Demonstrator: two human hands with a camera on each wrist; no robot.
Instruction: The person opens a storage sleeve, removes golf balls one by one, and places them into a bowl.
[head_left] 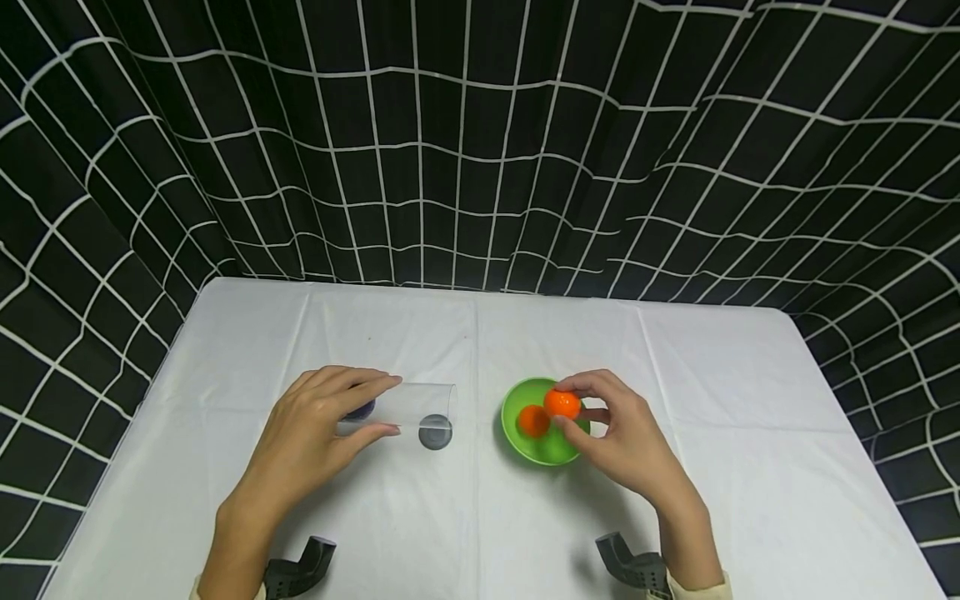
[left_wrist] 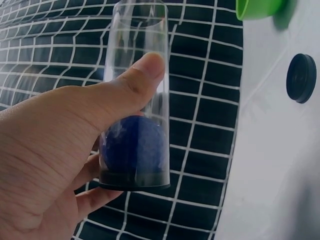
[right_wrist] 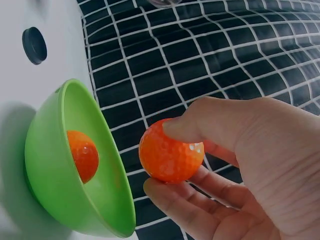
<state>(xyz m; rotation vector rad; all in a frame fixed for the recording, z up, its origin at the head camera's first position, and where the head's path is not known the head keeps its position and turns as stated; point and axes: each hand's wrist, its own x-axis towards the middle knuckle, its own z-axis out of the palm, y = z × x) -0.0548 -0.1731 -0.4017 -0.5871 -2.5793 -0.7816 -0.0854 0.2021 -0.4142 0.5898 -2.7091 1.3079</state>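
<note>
A clear plastic tube (left_wrist: 137,35) is gripped by my left hand (head_left: 318,421), thumb along one side and fingers behind. Inside its dark-capped end sits a blue ball (left_wrist: 134,145); in the head view the tube lies tilted with its far end toward the right. My right hand (head_left: 618,429) pinches an orange golf ball (right_wrist: 171,151) between thumb and fingers, over the rim of a green bowl (right_wrist: 50,165). Another orange ball (right_wrist: 83,156) rests inside that bowl.
A round dark cap (head_left: 435,432) lies on the white tablecloth (head_left: 480,517) between the hands, just below the tube's right end in the head view. Black curtain with a white grid (head_left: 465,167) hangs behind and beside the table.
</note>
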